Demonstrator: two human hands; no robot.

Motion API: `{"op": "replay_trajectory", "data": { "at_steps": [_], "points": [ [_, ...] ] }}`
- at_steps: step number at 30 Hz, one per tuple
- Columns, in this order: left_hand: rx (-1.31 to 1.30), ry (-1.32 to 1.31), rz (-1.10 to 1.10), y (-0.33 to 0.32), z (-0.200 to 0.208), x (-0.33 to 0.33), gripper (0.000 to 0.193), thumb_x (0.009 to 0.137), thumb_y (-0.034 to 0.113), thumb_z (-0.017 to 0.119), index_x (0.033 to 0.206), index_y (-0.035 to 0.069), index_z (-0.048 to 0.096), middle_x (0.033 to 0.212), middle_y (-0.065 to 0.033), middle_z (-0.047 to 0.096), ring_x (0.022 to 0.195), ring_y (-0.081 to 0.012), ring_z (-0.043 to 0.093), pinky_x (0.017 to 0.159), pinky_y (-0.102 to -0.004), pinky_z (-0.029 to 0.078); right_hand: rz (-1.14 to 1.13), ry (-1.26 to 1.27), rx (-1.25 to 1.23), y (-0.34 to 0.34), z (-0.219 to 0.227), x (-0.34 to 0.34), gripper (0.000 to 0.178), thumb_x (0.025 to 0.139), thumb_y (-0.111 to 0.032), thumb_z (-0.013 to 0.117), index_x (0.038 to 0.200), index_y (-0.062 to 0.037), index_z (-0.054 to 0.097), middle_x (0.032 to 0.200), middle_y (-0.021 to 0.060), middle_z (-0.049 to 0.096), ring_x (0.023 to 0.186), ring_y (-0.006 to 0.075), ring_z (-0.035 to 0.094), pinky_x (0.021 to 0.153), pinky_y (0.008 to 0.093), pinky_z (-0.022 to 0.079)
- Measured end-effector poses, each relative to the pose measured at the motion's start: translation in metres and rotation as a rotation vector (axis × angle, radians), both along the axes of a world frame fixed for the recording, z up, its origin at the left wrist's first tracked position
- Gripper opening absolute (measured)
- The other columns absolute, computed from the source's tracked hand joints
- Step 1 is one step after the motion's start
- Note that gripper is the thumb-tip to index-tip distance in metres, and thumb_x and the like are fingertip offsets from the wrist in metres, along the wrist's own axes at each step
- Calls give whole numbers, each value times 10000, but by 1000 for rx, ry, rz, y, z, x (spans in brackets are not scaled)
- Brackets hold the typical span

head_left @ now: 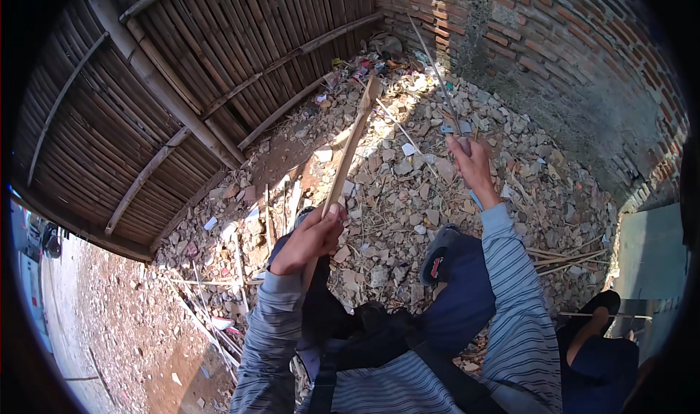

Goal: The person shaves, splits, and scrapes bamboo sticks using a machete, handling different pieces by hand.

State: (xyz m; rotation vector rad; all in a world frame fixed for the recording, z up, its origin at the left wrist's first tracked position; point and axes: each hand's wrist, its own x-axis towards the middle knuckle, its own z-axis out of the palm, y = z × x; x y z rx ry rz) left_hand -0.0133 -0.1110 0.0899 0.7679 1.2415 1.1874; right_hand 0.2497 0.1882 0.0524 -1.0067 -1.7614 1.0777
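My left hand (315,235) is wrapped round the lower part of a long, flat bamboo strip (353,146). The strip slants up and away from me, and its far end is broad and sunlit. My right hand (472,165) grips the handle of a long knife (440,76), whose narrow blade points up and to the left. Blade and strip are apart, with a gap of rubble showing between them. A thin stick (403,128) lies on the stones between my hands.
Broken brick and stone rubble (379,246) covers the ground. A bamboo wall (240,42) stands left, a brick wall (569,49) right. Thin sticks (208,319) lie at lower left, more bamboo strips (565,259) at right. Another person's leg (594,341) is at lower right.
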Motion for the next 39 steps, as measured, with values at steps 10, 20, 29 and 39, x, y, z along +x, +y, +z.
{"op": "replay_trajectory", "data": {
  "at_steps": [10,20,29,39],
  "points": [
    [76,69,1,65,-15,12,401,1138,438,415,920,117,514,682,83,357,541,-41,302,474,-243,258,-67,-59,320,-20,25,-5,516,935,-459,753,771,1,586,553,4,345,535,116,327,516,372,287],
    [-4,-100,0,102,-52,10,369,1139,444,410,979,141,546,633,88,335,466,-43,257,423,-242,193,81,-405,467,-25,-2,-19,349,898,-381,770,984,-48,713,680,168,686,634,380,691,603,472,532],
    [-20,-95,-20,101,-58,6,325,1135,402,453,950,140,509,637,87,352,466,-45,288,413,-248,210,287,-643,495,-41,-14,-44,367,836,-336,788,1082,-83,688,729,180,714,692,388,724,671,491,584],
    [-6,10,-9,99,-72,14,356,1128,434,461,939,135,494,692,87,363,536,-36,305,465,-223,242,156,-742,365,2,-23,-53,159,797,-193,699,925,-103,729,738,208,702,709,433,705,681,529,563]
  ]
}}
